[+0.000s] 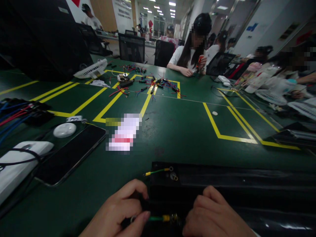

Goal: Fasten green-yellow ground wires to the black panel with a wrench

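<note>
At the bottom, my left hand (125,210) pinches one end of a short green wire (156,218) with yellow sleeves. The wire's other end meets metal hardware (174,218) on the near black bar (266,225). My right hand (209,214) is curled beside that hardware, and what its fingertips hold, if anything, is hidden. Behind lies a second long black bar (222,177). A similar green wire with yellow ends (158,171) sticks out from its left end, near a loose-looking metal ring (175,177).
A phone (71,154), a white power strip (22,158) and a white round object (64,130) lie left on the green table (172,131). Wire pieces (160,84) are heaped farther back. A person (190,59) sits opposite. White fans stand at both sides.
</note>
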Available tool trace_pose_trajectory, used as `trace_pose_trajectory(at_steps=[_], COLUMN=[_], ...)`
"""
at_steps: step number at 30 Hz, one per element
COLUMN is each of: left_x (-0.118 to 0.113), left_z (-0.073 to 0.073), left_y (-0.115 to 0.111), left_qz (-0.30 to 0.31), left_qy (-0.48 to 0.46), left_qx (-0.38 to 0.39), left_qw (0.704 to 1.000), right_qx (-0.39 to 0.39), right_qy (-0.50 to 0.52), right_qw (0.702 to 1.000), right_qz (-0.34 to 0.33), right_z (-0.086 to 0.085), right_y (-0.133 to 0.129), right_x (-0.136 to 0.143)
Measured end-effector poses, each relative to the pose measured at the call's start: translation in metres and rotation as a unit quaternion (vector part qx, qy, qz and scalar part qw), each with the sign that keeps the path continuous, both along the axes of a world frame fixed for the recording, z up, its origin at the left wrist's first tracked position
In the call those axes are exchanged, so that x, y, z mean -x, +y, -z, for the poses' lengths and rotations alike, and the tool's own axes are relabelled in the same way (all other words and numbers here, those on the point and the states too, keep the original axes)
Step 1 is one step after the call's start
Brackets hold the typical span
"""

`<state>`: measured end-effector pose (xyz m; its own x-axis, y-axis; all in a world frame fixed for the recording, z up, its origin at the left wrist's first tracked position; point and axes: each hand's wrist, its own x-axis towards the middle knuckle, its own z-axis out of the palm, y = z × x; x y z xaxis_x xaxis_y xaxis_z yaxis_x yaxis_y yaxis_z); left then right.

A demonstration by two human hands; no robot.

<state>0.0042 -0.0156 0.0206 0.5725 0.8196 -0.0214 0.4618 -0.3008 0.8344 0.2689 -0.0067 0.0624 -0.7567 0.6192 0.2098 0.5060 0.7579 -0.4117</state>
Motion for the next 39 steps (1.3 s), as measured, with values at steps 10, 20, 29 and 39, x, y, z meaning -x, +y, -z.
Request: trace_pose_trajectory(at_steps=[10,20,29,39], left_x=[0.001,0.002,0.000,0.001], left_z=[-0.001,0.001,-0.001,-0.001], left_y=[0.000,0.001,0.001,-0.001], left_qz=[0.012,0.011,0.005,0.002], left_qy=[-0.001,0.005,0.004,-0.013], left_qx=[0.001,-0.002,0.011,0.017], left_qw=[1.000,1.000,1.000,1.000], right_qx=[-0.022,0.064,-0.023,-0.029], right_qy=[-0.067,0.083,-0.072,-0.091], right_qw=[0.995,0.993,0.996,0.991], right_qz=[-0.065,-0.046,-0.052,-0.089], right_z=[-0.014,0.011,0.003,-0.014], right_y=[0.018,0.012,0.016,0.029], right_x=[0.007,-0.013,-0.009,0.007])
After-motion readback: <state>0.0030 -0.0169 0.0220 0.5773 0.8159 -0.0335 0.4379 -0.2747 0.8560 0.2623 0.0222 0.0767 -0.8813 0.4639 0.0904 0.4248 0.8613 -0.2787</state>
